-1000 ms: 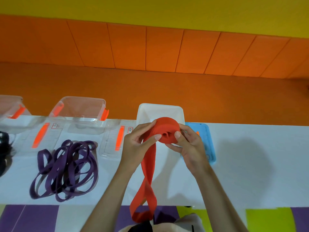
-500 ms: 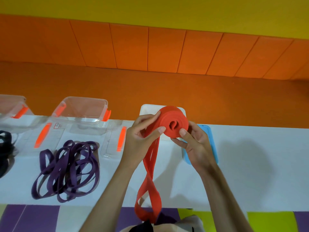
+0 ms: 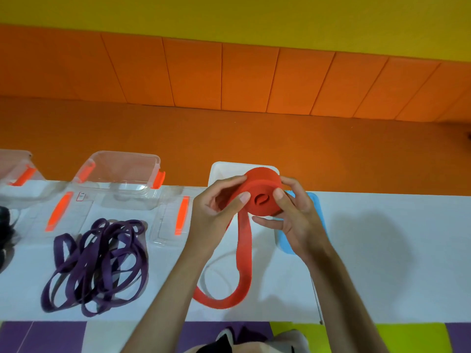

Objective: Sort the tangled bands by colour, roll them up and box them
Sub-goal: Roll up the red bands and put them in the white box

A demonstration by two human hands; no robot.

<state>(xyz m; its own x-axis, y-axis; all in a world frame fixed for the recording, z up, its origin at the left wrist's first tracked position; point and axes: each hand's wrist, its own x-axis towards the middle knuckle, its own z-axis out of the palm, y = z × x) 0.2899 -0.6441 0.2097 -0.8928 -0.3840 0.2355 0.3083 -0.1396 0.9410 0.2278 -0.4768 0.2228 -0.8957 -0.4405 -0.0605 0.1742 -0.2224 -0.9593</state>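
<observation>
The long white table [image 3: 397, 256] carries everything. Along its far edge stand a see-through plastic box with orange clips [image 3: 119, 174] and a white plastic box [image 3: 220, 168]; a flat blue plastic lid [image 3: 317, 210] lies just beside the white box. Toward the left end lies a loose heap of purple flat stretchy bands [image 3: 99, 263], not rolled yet.

The wide red flat stretchy band [image 3: 262, 197] is up in the air, in front of the white box, near the middle of the far edge; most of it is wound into a fat round roll. Its loose tail [image 3: 243, 253] hangs down and loops low toward the near edge; I cannot tell if it touches the table.

The left hand [image 3: 214, 215] grips the left side of the roll, where the tail comes off; its thumb lies on the flat face and its fingers curl over the rim. The right hand [image 3: 299, 222] grips the right side; its thumb presses the face near the little middle hole and its fingers curl round behind.

The band looks light, soft and bendy; it is likely springy too, so the roll may pop open if let go. The best place to hold looks like the two flat faces, pinched together, with one finger on the last wrap; the floppy tail may twist as it winds on.
</observation>
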